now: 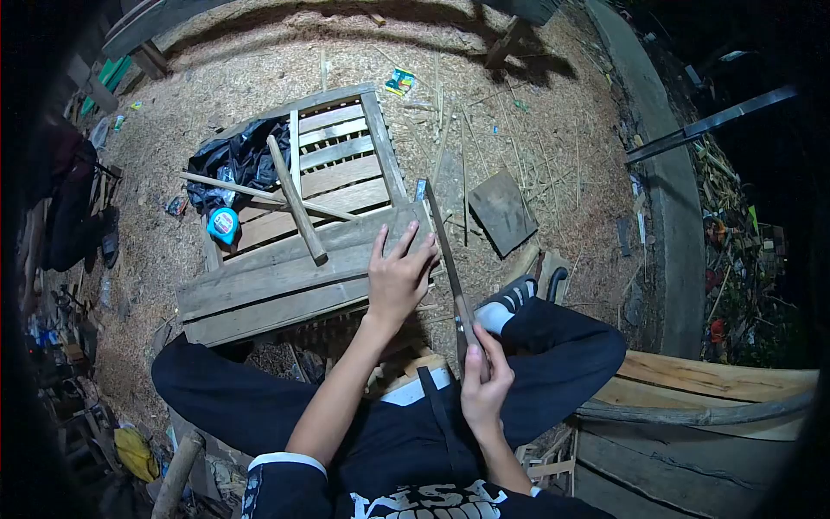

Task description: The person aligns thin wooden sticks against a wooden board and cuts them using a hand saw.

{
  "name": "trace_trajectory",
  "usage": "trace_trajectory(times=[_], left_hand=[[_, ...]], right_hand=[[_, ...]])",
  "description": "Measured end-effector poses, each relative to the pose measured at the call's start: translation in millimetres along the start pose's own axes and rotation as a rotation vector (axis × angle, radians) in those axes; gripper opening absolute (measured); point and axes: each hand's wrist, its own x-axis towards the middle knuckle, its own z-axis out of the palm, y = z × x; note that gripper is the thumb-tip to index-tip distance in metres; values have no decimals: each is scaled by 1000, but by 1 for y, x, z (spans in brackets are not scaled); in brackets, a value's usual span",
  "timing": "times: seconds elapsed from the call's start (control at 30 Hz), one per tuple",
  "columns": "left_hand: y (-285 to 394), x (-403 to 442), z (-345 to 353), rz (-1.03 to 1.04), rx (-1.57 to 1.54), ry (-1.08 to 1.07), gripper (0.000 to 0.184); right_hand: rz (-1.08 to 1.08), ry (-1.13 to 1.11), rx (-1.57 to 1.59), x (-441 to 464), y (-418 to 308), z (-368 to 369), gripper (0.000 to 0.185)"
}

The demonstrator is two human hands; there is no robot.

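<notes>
My left hand lies with fingers spread on the near right corner of a slatted wooden frame. In my right hand is the near end of a long, thin, dark blade-like strip, which runs forward beside the frame's right edge. A round wooden stick and a thinner stick cross on top of the frame. At its left side sit a blue tape measure and a black plastic bag.
A square board lies on the shavings-covered ground to the right, near my foot. Wooden planks are at the lower right. A wooden post stands at the lower left, beside a yellow item.
</notes>
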Motion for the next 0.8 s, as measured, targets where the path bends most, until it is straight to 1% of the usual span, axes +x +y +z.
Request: trace_trajectory(times=[0.03, 0.1, 0.17, 0.23, 0.3, 0.33, 0.37, 0.43, 0.53, 0.63, 0.67, 0.8], left_hand=[[1, -2, 0, 0, -2, -7, 26], [0, 1, -4, 18, 22, -34, 25], [1, 1, -5, 28, 33, -19, 25], [2, 1, -3, 17, 47, 9, 27], [0, 0, 0, 20, 47, 11, 25], [0, 0, 0, 19, 36, -2, 21], [0, 1, -2, 20, 28, -14, 18], [-1, 1, -3, 19, 36, -17, 19], [2, 0, -1, 6, 19, 12, 20], [1, 0, 0, 4, 16, 6, 21], [1, 1, -1, -1, 26, -6, 22], [1, 5, -3, 9, 9, 3, 21]], right_hand=[[-36, 1, -43, 5, 0, 4, 34], [-35, 8, -15, 10, 4, 6, 34], [-13, 8, 27, 2, 7, 1, 35], [-36, -10, 7, 1, 3, -2, 35], [26, -9, 42, 2, 6, 1, 35], [-4, -13, 16, 13, 2, 5, 35], [8, -12, 74, 19, -2, 10, 36], [-33, -1, 42, 16, 4, 7, 36], [-4, 3, 59, -1, 5, -2, 37], [-20, -2, 4, 13, 7, 9, 36], [8, -9, 3, 21, 1, 12, 36], [37, -2, 80, 5, 2, 1, 35]])
